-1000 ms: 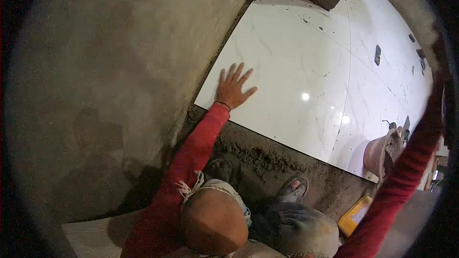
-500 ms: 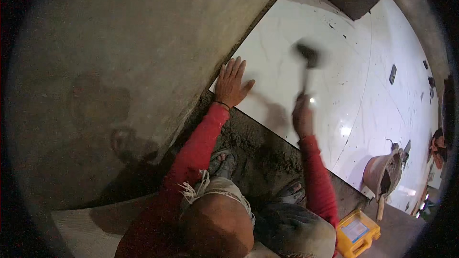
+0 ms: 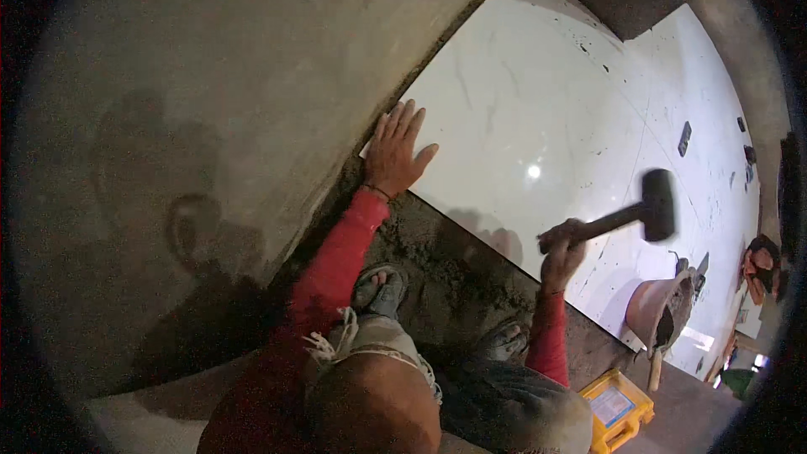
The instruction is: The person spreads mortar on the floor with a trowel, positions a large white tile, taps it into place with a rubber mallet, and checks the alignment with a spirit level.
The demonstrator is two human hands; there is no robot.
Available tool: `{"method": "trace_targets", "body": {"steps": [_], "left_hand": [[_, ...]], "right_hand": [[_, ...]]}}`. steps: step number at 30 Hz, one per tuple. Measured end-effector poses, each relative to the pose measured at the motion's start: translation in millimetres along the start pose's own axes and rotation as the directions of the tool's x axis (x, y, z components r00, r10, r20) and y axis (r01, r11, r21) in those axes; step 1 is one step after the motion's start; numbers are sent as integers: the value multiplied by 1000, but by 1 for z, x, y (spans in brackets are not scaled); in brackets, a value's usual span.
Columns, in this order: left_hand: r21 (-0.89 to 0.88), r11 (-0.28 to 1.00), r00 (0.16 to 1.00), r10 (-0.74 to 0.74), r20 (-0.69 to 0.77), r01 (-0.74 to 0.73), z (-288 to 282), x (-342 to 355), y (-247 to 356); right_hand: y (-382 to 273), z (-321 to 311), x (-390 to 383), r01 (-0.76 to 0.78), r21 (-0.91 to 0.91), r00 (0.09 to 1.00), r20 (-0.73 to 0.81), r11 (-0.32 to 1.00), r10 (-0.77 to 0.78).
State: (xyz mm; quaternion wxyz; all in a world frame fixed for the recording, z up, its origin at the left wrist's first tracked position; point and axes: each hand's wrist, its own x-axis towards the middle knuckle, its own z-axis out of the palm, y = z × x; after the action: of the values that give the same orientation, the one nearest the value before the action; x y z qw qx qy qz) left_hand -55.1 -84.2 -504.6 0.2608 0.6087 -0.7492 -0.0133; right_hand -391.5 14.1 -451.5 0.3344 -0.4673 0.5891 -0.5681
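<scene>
My left hand [image 3: 393, 151] lies flat with fingers stretched on the near left corner of a large white floor tile [image 3: 496, 109], close to the wall. My right hand [image 3: 561, 256] is wrapped round the handle of a dark rubber mallet [image 3: 657, 206]. The mallet is raised above the tiles, its head pointing to the right. Dark, crumbly mortar [image 3: 445, 252] shows along the near edge of the tile, between it and my feet.
A bare grey wall [image 3: 210, 59] rises on the left. On the right, a mortar bucket [image 3: 647, 311] stands tilted on the tiles near a yellow plastic case [image 3: 618, 408]. A small dark block [image 3: 684, 139] lies on the tiles farther off.
The mallet has swung from over the tile's middle toward the right and nearer me, with my right hand lower. My left hand stays flat on the tile corner.
</scene>
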Motion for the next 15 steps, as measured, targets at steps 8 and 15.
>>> {"method": "trace_targets", "body": {"steps": [8,15], "left_hand": [[83,996,1000,20,23,-21,3,-3,8],[126,964,950,202,237,-236,42,61,63]], "right_hand": [[48,-29,-19,-244,-458,960,10,855,279],[56,-48,0,-393,-389,915,-72,833,397]]}}
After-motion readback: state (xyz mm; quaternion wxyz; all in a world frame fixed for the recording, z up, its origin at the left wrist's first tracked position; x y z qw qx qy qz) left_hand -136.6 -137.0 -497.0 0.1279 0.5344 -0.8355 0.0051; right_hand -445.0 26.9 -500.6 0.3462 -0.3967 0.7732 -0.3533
